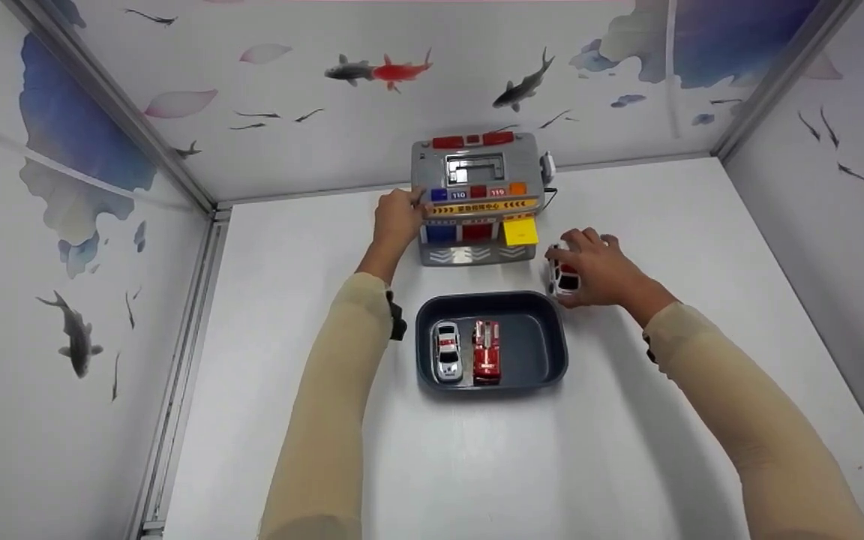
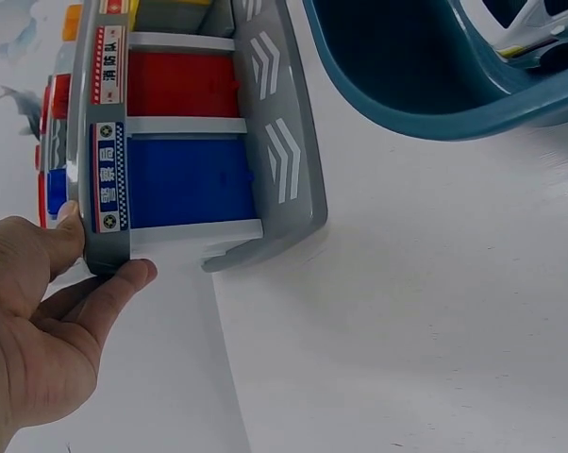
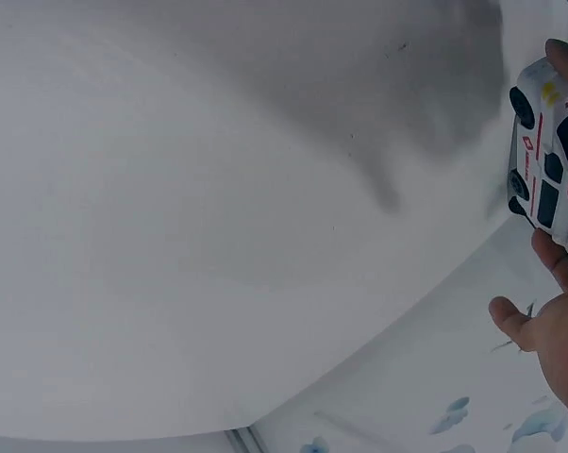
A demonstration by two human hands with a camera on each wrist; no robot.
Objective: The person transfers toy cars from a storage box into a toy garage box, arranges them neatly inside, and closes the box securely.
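A grey toy garage point(image 1: 432, 172) with red lights on its roof stands at the back of the table. My left hand point(image 1: 396, 217) grips its left front edge, the thumb point(image 2: 69, 231) above and fingers below. Blue point(image 2: 190, 182) and red point(image 2: 182, 85) doors are down in the garage front, while a yellow flap point(image 1: 520, 232) sticks outward at the right bay. To the right of the garage, my right hand point(image 1: 603, 268) holds a white toy car point(image 1: 567, 283) with red markings and dark windows. In the right wrist view, fingers hold this car point(image 3: 539, 151) at both ends.
A dark blue tray point(image 1: 533, 345) lies in front of the garage. Inside it are a white toy police car point(image 1: 448, 352) and a red toy fire truck point(image 1: 487, 356), side by side. Printed wall panels point(image 1: 282, 150) border the white table point(image 1: 289, 247) at the back and sides.
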